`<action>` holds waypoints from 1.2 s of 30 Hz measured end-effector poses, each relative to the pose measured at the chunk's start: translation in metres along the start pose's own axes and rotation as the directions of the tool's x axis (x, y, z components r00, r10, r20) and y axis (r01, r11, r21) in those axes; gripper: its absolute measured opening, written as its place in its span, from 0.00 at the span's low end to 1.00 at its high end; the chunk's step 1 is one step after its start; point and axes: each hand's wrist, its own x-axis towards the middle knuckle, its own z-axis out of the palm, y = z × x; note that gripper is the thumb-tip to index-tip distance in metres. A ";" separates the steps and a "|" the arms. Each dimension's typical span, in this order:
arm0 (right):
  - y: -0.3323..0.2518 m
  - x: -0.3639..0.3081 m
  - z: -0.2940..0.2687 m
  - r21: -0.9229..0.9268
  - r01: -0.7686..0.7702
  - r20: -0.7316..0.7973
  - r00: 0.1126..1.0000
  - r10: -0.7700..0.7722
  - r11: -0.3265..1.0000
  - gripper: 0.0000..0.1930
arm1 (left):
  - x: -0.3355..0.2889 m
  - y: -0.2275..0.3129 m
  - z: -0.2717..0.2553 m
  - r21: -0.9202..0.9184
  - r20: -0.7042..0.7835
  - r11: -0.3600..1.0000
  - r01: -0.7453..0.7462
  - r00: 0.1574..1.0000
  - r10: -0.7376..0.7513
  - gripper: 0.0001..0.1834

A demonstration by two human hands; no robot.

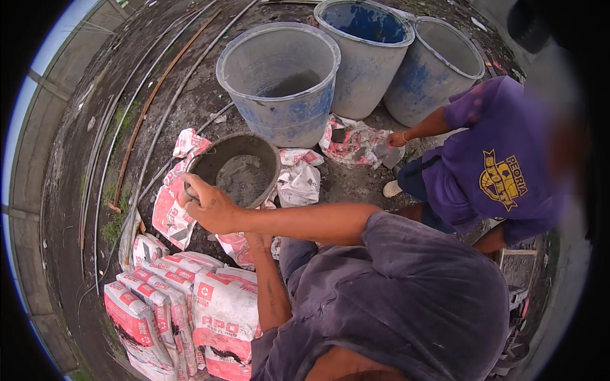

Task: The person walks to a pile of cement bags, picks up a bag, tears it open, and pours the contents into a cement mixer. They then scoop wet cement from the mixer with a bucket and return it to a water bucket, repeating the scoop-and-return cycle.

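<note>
A round grey bucket point(212, 160) stands ahead of me, with wet grey mix point(244, 178) inside. My right hand point(213, 206) is raised in front of its near left rim. The fingers of that hand are curled closed, and what they hold, if anything, cannot be made out. My left hand point(257, 240) is just below, mostly covered by the right hand and wrist, so its fingers do not show. Crumpled red-and-white cement bags point(173, 216) lie around the bucket's foot.
Full cement bags point(136, 324) are stacked near left. Three large blue drums point(279, 117) stand beyond the bucket, one holding dark liquid. A co-worker in purple point(470, 165) bends at the right, a hand point(397, 139) over a torn bag point(356, 141). Long rods point(152, 136) lie far left.
</note>
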 end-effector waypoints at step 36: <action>0.172 0.302 -0.903 -0.395 -0.348 -0.674 0.739 -0.010 0.850 0.20 | 0.368 -0.160 0.268 0.890 0.074 -0.433 0.141 0.894 0.442 0.25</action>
